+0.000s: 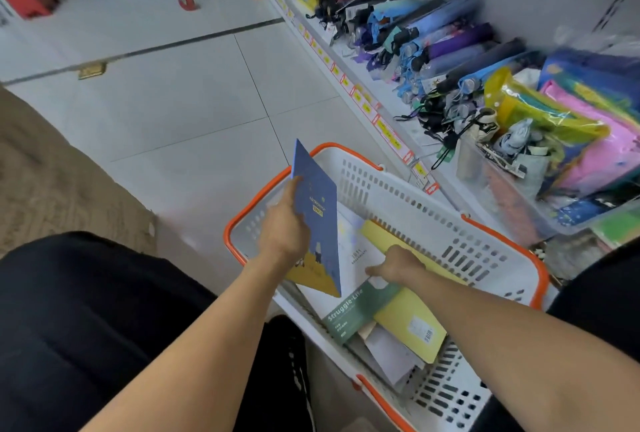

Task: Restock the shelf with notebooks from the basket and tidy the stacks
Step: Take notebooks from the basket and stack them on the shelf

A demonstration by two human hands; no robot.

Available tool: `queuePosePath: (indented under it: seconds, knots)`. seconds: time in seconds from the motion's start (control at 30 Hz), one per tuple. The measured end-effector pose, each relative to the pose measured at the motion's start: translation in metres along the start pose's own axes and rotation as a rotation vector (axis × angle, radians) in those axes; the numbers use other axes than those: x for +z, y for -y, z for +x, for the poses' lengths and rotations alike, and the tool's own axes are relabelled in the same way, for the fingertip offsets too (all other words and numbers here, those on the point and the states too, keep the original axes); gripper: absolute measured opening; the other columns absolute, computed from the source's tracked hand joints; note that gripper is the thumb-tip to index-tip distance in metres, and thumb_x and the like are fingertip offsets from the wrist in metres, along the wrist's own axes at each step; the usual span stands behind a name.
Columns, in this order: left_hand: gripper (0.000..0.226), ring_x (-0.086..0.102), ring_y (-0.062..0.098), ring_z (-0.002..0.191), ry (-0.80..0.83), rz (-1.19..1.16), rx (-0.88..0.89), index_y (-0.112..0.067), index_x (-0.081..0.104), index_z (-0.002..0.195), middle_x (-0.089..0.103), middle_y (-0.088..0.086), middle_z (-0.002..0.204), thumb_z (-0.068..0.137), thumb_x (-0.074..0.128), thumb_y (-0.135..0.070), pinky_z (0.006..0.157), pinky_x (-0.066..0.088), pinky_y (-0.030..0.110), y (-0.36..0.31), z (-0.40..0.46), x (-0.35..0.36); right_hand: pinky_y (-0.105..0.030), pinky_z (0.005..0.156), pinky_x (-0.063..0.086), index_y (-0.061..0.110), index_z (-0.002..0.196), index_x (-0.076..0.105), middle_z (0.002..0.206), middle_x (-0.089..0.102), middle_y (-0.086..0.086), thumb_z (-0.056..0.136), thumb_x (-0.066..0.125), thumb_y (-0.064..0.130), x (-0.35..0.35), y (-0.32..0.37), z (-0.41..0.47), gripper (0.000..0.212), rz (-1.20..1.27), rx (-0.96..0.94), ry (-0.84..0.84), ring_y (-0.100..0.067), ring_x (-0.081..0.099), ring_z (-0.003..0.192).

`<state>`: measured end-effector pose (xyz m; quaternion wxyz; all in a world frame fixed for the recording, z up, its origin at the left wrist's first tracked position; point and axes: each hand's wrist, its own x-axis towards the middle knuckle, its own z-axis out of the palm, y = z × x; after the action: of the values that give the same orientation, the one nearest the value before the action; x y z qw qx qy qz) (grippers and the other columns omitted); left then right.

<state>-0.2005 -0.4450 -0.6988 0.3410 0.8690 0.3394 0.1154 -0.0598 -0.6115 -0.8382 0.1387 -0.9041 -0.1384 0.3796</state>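
Floor tiles (180, 92) in pale grey fill most of the view, crossed by a dark joint line with a small brass plate (92, 70) set beside it. Along the right side a white shelf (349, 60) is seen, edged with red and yellow price tags and loaded with folded umbrellas (446, 36) in blue, purple and black; nearer, bright plastic-wrapped packs (568, 126) are piled in a clear bin. Chrome legs on red castors (187, 1) stand at the far end of the aisle.

On the floor just beside the shelf base a white basket (433, 223) with an orange rim is placed — notebooks lie inside it. A blue notebook (320, 220) with a yellow lower band is held upright above the basket by the left hand (285, 230), fingers curled behind the cover and thumb on its edge. The right hand (394, 265) is lowered into the basket, its fingers resting on a white notebook (356, 258); whether anything is gripped cannot be told. A yellow notebook (412, 324) and a green "Struggle-Life" notebook (360, 313) lie overlapped nearby.
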Motion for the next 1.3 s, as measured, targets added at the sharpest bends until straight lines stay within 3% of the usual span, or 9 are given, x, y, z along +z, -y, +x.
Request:
queuePosePath:
  seconds: [0.13,0.23,0.43,0.57,0.67,0.8,0.9,1.07,1.3]
  knots:
    - [0.054,0.053,0.021,0.064,-0.001,-0.093,-0.097,-0.023,0.050,0.134,0.060,0.006,0.093,0.090,0.042,0.006,0.047,0.035,0.024,0.010,0.003,0.003,-0.044,0.083,0.057,0.000,0.135,0.048,0.123,0.058,-0.016,0.097,0.063,0.032,-0.029,0.020,-0.024,0.052,0.148,-0.067,0.098,-0.033,0.061,0.101]
    - [0.043,0.049,0.017,0.067,-0.064,-0.127,-0.131,-0.015,0.058,0.125,0.057,0.004,0.099,0.091,0.043,0.006,0.045,0.035,0.014,0.014,0.015,-0.001,-0.051,0.078,0.059,-0.001,0.140,0.047,0.137,0.052,-0.020,0.101,0.056,0.023,-0.092,0.051,-0.056,0.047,0.145,-0.156,-0.023,-0.040,0.063,0.106]
    - [0.036,0.048,0.022,0.051,-0.063,-0.379,-0.103,-0.014,0.061,0.113,0.060,0.015,0.073,0.088,0.045,0.007,0.042,0.037,0.023,-0.015,0.022,-0.008,-0.035,0.068,0.053,-0.002,0.113,0.063,0.104,0.064,-0.022,0.100,0.053,0.021,-0.233,0.062,-0.161,0.028,-0.015,-0.248,-0.584,-0.035,0.064,0.086]
    - [0.028,0.051,0.022,0.051,0.006,-0.756,-0.079,-0.014,0.067,0.101,0.060,0.014,0.072,0.094,0.051,0.008,0.048,0.047,0.027,-0.066,0.022,-0.030,-0.029,0.047,0.056,0.005,0.101,0.066,0.090,0.069,-0.014,0.101,0.054,0.014,-0.254,0.052,-0.205,0.014,0.873,-0.402,-0.315,-0.016,0.069,0.058]
    - [0.025,0.070,0.027,0.078,0.045,-0.984,-0.047,-0.009,0.071,0.106,0.074,0.016,0.099,0.092,0.055,0.004,0.074,0.059,0.041,-0.109,0.020,-0.050,-0.032,0.061,0.053,0.012,0.083,0.066,0.088,0.072,-0.009,0.100,0.056,0.016,-0.232,0.058,-0.195,0.020,0.920,-0.400,-0.365,-0.018,0.068,0.067]
    - [0.028,0.071,0.028,0.093,0.097,-1.192,-0.069,-0.011,0.074,0.102,0.076,0.009,0.098,0.096,0.057,-0.033,0.083,0.058,0.046,-0.156,0.011,-0.070,-0.048,0.091,0.053,0.015,0.099,0.064,0.103,0.073,-0.004,0.101,0.052,0.025,-0.228,0.062,-0.193,0.016,0.843,-0.425,-0.527,-0.027,0.069,0.097]
    - [0.053,0.068,0.034,0.105,0.288,-1.369,-0.105,-0.016,0.067,0.120,0.072,0.013,0.112,0.092,0.050,-0.058,0.093,0.052,0.051,-0.184,0.012,-0.080,-0.045,0.084,0.055,0.009,0.107,0.063,0.105,0.075,-0.009,0.101,0.053,0.018,-0.241,0.058,-0.215,0.015,1.036,-0.412,-0.434,-0.028,0.071,0.095]
    - [0.037,0.071,0.033,0.087,0.384,-1.131,0.120,-0.011,0.063,0.120,0.074,0.013,0.104,0.088,0.052,0.004,0.072,0.060,0.041,-0.240,0.029,-0.098,-0.045,0.081,0.057,0.010,0.117,0.060,0.111,0.074,-0.011,0.095,0.059,0.003,-0.294,0.031,-0.265,0.023,1.174,-0.513,-0.509,-0.029,0.073,0.091]
    - [0.055,0.072,0.025,0.086,0.594,-1.047,0.432,-0.031,0.043,0.142,0.065,0.000,0.127,0.095,0.053,-0.004,0.061,0.059,0.033,-0.375,0.051,-0.090,-0.041,0.082,0.060,0.012,0.123,0.062,0.115,0.073,-0.005,0.097,0.053,-0.001,-0.348,-0.015,-0.310,0.030,1.396,-0.672,-0.855,-0.027,0.071,0.103]
